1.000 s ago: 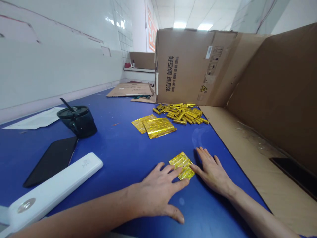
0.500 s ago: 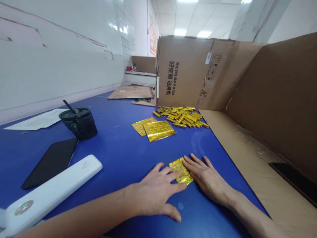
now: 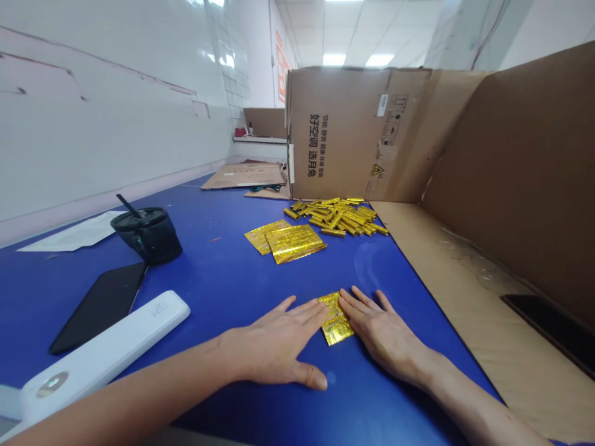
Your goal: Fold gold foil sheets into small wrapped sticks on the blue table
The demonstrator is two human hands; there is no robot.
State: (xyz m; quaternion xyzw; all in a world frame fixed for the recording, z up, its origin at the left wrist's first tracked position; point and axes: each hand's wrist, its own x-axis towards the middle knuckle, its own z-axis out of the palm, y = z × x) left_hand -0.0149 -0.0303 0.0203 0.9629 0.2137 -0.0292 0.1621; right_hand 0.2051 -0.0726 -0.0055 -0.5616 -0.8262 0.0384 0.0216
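Observation:
A small gold foil sheet (image 3: 336, 322) lies flat on the blue table (image 3: 223, 272) between my two hands. My left hand (image 3: 279, 341) is stretched out flat, thumb apart, its fingertips at the sheet's left edge. On the other side, my right hand (image 3: 383, 328) rests with fingers extended, its fingertips on the sheet's right edge. Farther back lie two larger gold sheets, the front one (image 3: 295, 243) overlapping the rear one (image 3: 260, 236). Behind them to the right is a loose pile of gold tubes (image 3: 344, 218).
At the left stand a dark cup with a straw (image 3: 151, 238), a black phone (image 3: 100, 306) and a white device (image 3: 106, 347). A tall cardboard box (image 3: 353, 142) borders the back and right. Flat cardboard (image 3: 246, 175) lies at the back left.
My left hand has drawn back slightly to the left, its fingers closer together, uncovering more of the small sheet. The sheet has turned a little. My right hand has barely moved.

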